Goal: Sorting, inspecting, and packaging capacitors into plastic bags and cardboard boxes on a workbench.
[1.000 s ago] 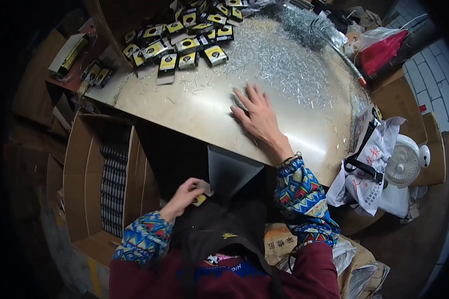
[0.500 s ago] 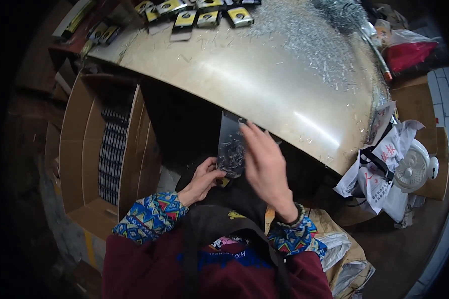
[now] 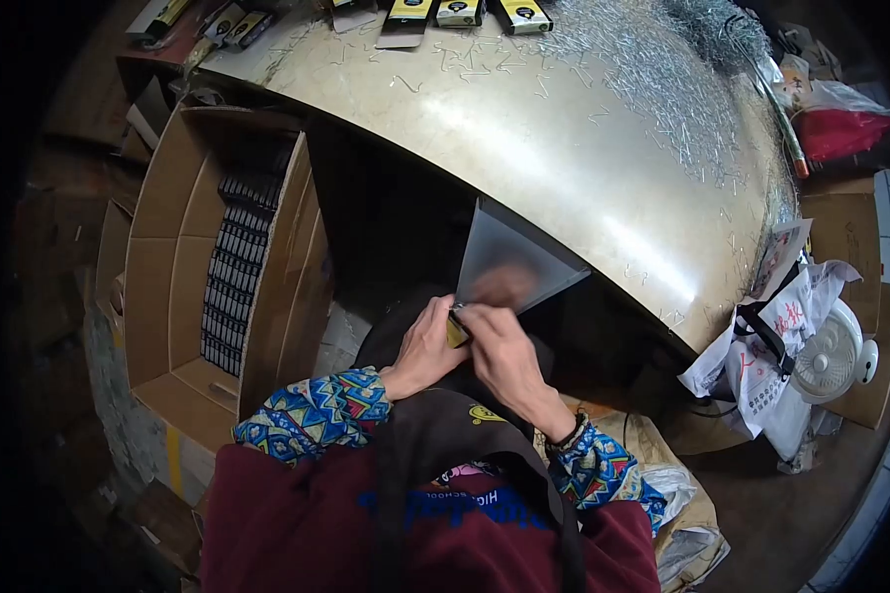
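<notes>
My left hand [image 3: 425, 348] is closed round a small yellow-and-black box [image 3: 456, 333], held upright in front of my lap. The fingertips of my right hand [image 3: 507, 358] are pinched together at the top end of that box. Just beyond both hands, a grey sheet-metal chute [image 3: 494, 229] juts out from under the table edge. Its surface looks bare and carries a blurred reflection. Neither hand touches the tabletop.
Scattered bent metal pins [image 3: 697, 128] cover the table [image 3: 445, 128]. Several similar boxes [image 3: 460, 12] lie at its far edge. An open carton [image 3: 153, 296] at left holds stacked dark boxes [image 3: 237, 267]. A white fan [image 3: 827, 362] and printed bags [image 3: 761, 371] are at right.
The metal pins on the chute are gone from it. My right hand has come down from above the chute to the small box in my left hand. The whole view has shifted.
</notes>
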A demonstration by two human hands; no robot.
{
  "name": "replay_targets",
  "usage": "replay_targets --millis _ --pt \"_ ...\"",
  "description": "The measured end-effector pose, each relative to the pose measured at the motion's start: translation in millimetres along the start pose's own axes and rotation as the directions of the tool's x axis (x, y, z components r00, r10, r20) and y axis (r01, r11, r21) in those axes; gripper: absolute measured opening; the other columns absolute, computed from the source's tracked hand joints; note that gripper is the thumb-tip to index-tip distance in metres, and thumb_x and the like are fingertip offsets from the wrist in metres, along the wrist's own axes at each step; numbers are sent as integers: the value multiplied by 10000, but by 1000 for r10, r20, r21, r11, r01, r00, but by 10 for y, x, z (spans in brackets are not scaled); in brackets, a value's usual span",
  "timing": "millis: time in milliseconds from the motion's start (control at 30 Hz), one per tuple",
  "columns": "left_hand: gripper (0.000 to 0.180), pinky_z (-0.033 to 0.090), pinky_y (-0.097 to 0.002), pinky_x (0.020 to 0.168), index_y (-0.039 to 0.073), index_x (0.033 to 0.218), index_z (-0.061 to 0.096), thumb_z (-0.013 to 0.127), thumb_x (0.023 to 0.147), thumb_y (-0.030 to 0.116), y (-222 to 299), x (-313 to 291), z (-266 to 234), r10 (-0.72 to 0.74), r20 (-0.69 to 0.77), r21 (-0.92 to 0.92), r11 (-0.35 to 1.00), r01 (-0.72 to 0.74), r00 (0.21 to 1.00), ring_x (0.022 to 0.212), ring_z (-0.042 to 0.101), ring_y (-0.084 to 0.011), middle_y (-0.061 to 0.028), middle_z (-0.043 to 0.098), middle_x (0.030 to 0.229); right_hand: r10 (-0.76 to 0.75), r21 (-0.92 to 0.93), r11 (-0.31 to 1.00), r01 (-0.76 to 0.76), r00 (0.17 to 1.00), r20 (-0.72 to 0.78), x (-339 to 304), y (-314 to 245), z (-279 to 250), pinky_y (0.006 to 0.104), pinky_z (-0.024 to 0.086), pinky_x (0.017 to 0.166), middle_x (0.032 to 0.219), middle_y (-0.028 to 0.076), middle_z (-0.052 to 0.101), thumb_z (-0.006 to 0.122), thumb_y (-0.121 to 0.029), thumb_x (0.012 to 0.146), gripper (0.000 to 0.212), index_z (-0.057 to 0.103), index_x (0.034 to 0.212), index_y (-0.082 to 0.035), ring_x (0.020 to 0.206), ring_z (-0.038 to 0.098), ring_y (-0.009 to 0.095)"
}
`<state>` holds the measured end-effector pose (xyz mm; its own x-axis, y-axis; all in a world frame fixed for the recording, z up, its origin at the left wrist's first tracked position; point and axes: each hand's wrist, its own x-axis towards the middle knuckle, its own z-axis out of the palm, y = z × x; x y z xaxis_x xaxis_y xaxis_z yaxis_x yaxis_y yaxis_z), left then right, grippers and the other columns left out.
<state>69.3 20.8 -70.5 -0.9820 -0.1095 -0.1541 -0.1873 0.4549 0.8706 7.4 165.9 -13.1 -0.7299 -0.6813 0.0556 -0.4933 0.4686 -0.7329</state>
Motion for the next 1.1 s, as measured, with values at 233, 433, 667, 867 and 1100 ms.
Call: replay_targets --millis 233,433,667,867,1100 --pt "775 487 -450 849 20 1370 345 737 715 153 -143 -42 -303 89 84 228 968 -106 993 1013 562 -403 -204 527 1105 0 227 974 8 999 -33 -23 3 -65 377 522 868 1200 213 610 601 59 806 338 622 1142 28 1047 622 354" --pt "855 471 -428 896 50 1430 264 764 740 125 96 -13 -439 95 -43 4 995 -95 995 1081 558 -383 -216 495 1216 -132 122 980 156 974 -185 -46 4 -104 384 539 842 1192 217 620 714 -7 776 328 670 1100 -13 1040 641 341" --pt "837 531 -449 809 53 1372 267 800 746 207 305 212 -253 407 -193 117 913 -391 893 997 610 -428 -239 560 1180 -128 -98 991 92 869 -477 184 -166 -5 451 481 958 1387 296 440 787 -67 740 392 649 1101 -5 1216 529 408" --pt "804 530 -452 810 55 1367 273 777 749 160 411 284 -290 346 -244 49 938 -344 906 992 617 -415 -238 554 1186 -8 62 997 54 814 -581 185 -141 -58 403 505 901 1295 275 538 743 -1 760 239 676 988 20 1115 588 393" --pt "602 542 -438 724 54 1217 387 707 707 42 514 365 -292 448 -191 181 890 -418 873 958 614 -411 -198 564 1151 182 372 927 41 820 -543 192 -148 63 304 536 857 1176 200 650 709 22 808 305 654 1105 59 1023 669 255"
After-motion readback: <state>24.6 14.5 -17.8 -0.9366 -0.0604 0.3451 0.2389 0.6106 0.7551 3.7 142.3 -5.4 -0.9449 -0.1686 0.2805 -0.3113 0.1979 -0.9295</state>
